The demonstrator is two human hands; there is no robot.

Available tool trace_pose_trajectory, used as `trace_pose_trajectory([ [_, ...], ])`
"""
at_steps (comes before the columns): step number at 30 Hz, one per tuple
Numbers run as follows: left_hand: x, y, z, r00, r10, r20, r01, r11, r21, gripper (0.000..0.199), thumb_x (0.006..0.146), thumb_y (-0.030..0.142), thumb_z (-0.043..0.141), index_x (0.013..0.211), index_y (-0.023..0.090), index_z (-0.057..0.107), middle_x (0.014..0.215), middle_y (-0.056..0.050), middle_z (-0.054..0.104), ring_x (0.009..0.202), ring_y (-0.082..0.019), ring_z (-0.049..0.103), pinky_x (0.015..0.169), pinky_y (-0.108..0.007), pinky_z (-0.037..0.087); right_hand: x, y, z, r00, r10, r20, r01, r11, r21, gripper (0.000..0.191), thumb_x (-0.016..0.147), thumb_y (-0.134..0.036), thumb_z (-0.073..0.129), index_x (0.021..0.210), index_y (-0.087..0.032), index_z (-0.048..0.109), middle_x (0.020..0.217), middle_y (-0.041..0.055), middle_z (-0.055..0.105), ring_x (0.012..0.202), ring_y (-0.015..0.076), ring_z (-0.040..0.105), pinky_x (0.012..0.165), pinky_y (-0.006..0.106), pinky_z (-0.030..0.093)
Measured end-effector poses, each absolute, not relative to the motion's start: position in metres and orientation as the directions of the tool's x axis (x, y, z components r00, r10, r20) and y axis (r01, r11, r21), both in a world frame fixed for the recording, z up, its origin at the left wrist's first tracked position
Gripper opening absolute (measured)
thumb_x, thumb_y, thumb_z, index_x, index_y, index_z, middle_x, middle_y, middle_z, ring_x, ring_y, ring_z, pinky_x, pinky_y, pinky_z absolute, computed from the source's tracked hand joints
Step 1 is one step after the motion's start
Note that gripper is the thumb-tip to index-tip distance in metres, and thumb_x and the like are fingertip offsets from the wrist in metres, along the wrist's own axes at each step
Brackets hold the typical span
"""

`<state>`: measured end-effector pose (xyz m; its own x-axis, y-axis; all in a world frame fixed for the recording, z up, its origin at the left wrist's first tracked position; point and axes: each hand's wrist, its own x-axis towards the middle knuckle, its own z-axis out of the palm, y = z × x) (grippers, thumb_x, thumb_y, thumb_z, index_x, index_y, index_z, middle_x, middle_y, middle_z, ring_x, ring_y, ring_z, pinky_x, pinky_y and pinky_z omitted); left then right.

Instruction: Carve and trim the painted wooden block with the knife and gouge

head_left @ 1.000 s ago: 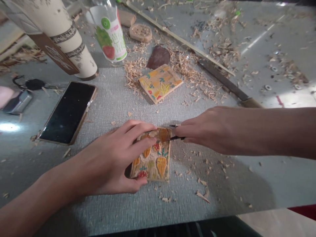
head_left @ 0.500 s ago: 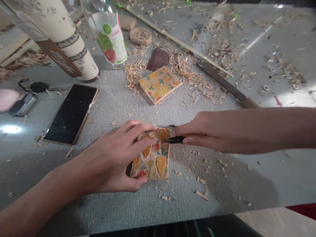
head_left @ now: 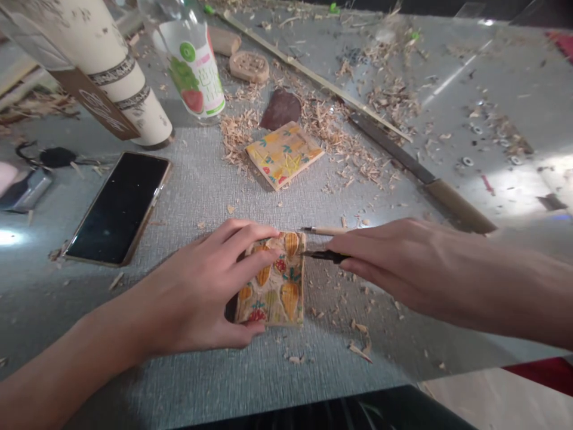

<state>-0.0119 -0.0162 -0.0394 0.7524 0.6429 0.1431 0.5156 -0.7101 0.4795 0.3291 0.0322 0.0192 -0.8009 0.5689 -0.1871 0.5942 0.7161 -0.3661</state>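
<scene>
A small carved wooden block (head_left: 271,301) with painted orange carrots and red strawberries lies on the grey table. Over its left side, my left hand (head_left: 203,283) grips it, fingers at the top edge and thumb at the bottom left corner. My right hand (head_left: 385,257) is closed around a black-handled carving knife (head_left: 326,256). The blade tip is at the block's upper right edge; whether it touches the wood I cannot tell. Just beyond the right fingers, a thin pale-handled carving tool (head_left: 329,230) lies on the table, partly hidden by that hand.
Farther back lie a second painted wood piece (head_left: 284,155), dark sandpaper (head_left: 281,109), shavings and a long wooden-handled knife (head_left: 461,206). At left are a phone (head_left: 119,209), a plastic bottle (head_left: 192,77) and a tall cup (head_left: 125,77).
My right hand has shifted a little right with the knife, its forearm now slanting lower. More of the pale-handled tool shows. My left hand still grips the block.
</scene>
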Motion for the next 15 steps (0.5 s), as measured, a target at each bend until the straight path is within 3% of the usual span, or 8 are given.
trace_pose_trajectory([
  [5, -0.008, -0.015, -0.039, 0.756, 0.636, 0.154, 0.519, -0.726, 0.450, 0.066, 0.095, 0.034, 0.085, 0.152, 0.016, 0.059, 0.162, -0.026, 0.065, 0.149, -0.046, 0.062, 0.122, -0.069, 0.063, 0.324, -0.009, 0.006, -0.747, 0.628, -0.217, 0.664, 0.710, -0.233, 0.038, 0.098, 0.003, 0.051, 0.121, -0.025, 0.061, 0.096, 0.0021, 0.072, 0.064, 0.0179, 0.060, 0.063, 0.038, 0.029],
  [9, -0.006, -0.017, -0.039, 0.746, 0.643, 0.171, 0.530, -0.730, 0.432, 0.062, 0.094, 0.033, 0.084, 0.149, 0.014, 0.060, 0.160, -0.027, 0.065, 0.148, -0.047, 0.063, 0.120, -0.070, 0.065, 0.317, -0.036, 0.007, -0.736, 0.634, -0.238, 0.676, 0.677, -0.290, 0.059, 0.081, 0.004, 0.059, 0.132, -0.025, 0.055, 0.101, 0.0009, 0.069, 0.064, 0.0180, 0.061, 0.063, 0.036, 0.030],
  [12, -0.006, -0.018, -0.038, 0.746, 0.644, 0.168, 0.529, -0.727, 0.438, 0.062, 0.094, 0.031, 0.082, 0.149, 0.012, 0.060, 0.160, -0.027, 0.065, 0.147, -0.047, 0.062, 0.119, -0.071, 0.064, 0.319, -0.036, 0.010, -0.762, 0.616, -0.201, 0.645, 0.692, -0.325, 0.046, 0.086, 0.000, 0.058, 0.124, -0.025, 0.054, 0.094, -0.0008, 0.066, 0.062, 0.0170, 0.061, 0.061, 0.036, 0.028],
  [15, -0.006, -0.018, -0.038, 0.748, 0.645, 0.158, 0.531, -0.724, 0.441, 0.068, 0.093, 0.031, 0.083, 0.153, 0.012, 0.058, 0.160, -0.027, 0.064, 0.146, -0.047, 0.062, 0.118, -0.071, 0.064, 0.325, -0.026, 0.009, -0.757, 0.640, -0.133, 0.650, 0.713, -0.263, 0.030, 0.095, -0.005, 0.055, 0.118, -0.025, 0.053, 0.086, -0.0025, 0.061, 0.056, 0.0164, 0.054, 0.058, 0.036, 0.023],
])
